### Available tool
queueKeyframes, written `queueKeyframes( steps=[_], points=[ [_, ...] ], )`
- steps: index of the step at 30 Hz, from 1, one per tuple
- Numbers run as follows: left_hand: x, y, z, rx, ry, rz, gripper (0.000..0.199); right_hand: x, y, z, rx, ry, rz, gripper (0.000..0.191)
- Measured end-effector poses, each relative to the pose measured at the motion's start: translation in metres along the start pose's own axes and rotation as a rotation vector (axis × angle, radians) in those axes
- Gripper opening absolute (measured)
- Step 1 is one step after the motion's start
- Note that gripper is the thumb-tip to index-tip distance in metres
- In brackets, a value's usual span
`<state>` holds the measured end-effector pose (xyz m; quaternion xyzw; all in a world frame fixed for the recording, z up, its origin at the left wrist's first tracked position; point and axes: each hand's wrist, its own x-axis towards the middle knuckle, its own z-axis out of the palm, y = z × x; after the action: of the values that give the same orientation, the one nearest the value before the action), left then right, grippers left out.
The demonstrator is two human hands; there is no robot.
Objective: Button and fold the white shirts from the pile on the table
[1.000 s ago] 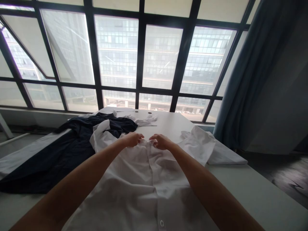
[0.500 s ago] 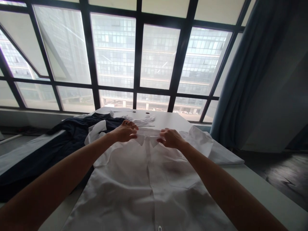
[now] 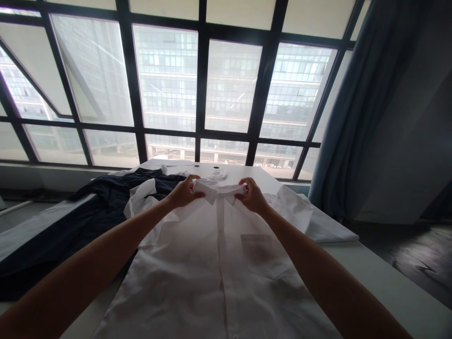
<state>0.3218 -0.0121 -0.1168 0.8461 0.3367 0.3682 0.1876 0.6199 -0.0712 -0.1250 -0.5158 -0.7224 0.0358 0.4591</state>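
Note:
A white button-front shirt [image 3: 190, 263] lies front up on the table, its collar [image 3: 208, 192] at the far end and a chest pocket [image 3: 263, 252] on the right side. My left hand [image 3: 184, 190] grips the collar's left side between thumb and fingers. On the collar's right side, my right hand [image 3: 251, 195] pinches it the same way. Between the hands the collar is raised a little, with both points hanging down toward me. The shirt's sleeves spread out to each side, partly behind my arms.
Dark navy clothing [image 3: 81, 214] lies in a heap at the left. The white table [image 3: 384, 278] runs toward large black-framed windows [image 3: 201, 89]. White cloth [image 3: 328, 228] lies at the right edge, near a blue-grey curtain [image 3: 348, 141]. Small white fabric pieces [image 3: 217, 175] sit beyond the collar.
Both hands have closed on the collar and lifted it slightly. The shirt front looks pulled smoother, and the chest pocket shows more plainly.

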Motion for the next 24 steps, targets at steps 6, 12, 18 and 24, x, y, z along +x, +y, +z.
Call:
queueKeyframes(
  steps=[6,12,18,24],
  points=[
    [-0.012,-0.029,-0.020,0.290,-0.479,-0.175,0.039,-0.008,0.019,-0.003,-0.006,-0.343,0.200,0.068],
    [-0.024,-0.041,-0.032,0.130,-0.381,-0.180,0.053,-0.010,0.040,-0.007,-0.037,-0.737,0.304,0.040],
    [-0.025,-0.043,-0.058,-0.021,-0.655,-0.368,0.058,0.015,0.038,-0.014,-0.549,-0.690,0.254,0.010],
    [0.004,-0.080,-0.078,0.175,-0.479,-0.312,0.050,0.067,0.036,-0.016,-0.746,-0.597,0.295,0.024]
  ],
)
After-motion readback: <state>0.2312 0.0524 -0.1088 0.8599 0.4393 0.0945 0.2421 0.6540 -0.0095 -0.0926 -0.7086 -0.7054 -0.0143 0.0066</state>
